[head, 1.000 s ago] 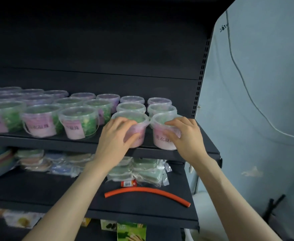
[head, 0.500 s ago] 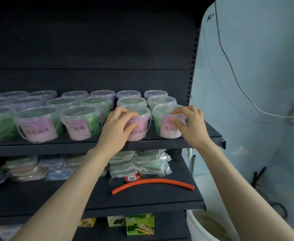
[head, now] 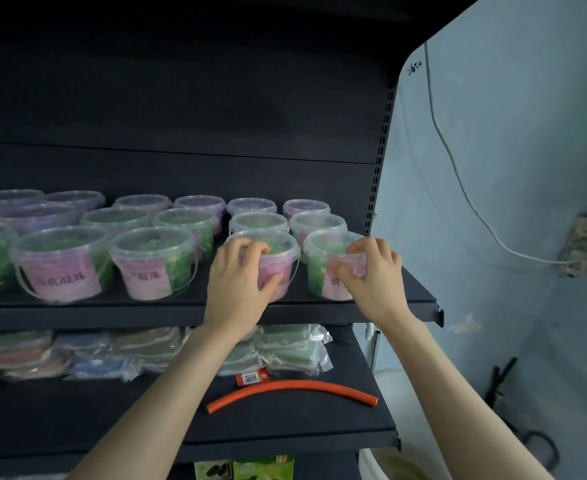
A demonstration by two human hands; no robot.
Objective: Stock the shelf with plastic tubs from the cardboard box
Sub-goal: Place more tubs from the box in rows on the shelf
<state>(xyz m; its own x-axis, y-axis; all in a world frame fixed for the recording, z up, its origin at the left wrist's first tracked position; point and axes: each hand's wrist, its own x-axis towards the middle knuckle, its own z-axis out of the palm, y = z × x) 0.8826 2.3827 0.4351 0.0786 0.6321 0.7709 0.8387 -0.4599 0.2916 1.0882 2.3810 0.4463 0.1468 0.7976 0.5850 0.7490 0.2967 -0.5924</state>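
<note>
Several clear plastic tubs with pink labels and green or purple contents stand in rows on the dark shelf. My left hand wraps the front of one tub in the front row. My right hand grips the rightmost front tub by its rim and side. Both tubs rest on the shelf near its right end. The cardboard box is out of view.
The lower shelf carries wrapped packets, a small red tag and an orange hose piece. A blue wall with a white cable stands to the right. A white bucket rim shows below.
Both hands have stayed on the same two front tubs, shifting slightly as the tubs are nudged on the shelf. The camera view has swung a little.
</note>
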